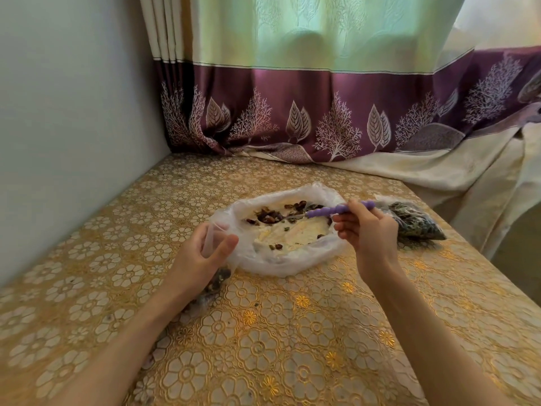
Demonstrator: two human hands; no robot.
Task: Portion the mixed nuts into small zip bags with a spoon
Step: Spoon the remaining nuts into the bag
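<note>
A large clear plastic bag (263,259) lies spread open on the table, with a few mixed nuts (268,216) left at its far side. My right hand (366,230) grips a spoon with a purple beaded handle (330,211); its bowl rests among the nuts. My left hand (205,253) holds the open mouth of a small zip bag (213,238) at the big bag's left edge. The small bag's lower part, with nuts in it, shows under my left wrist (218,281).
A filled small bag of nuts (415,222) lies to the right of my right hand. The table carries a gold floral cloth (278,332). A grey wall stands at the left, a purple and green curtain (322,112) behind. The table's right edge drops off nearby.
</note>
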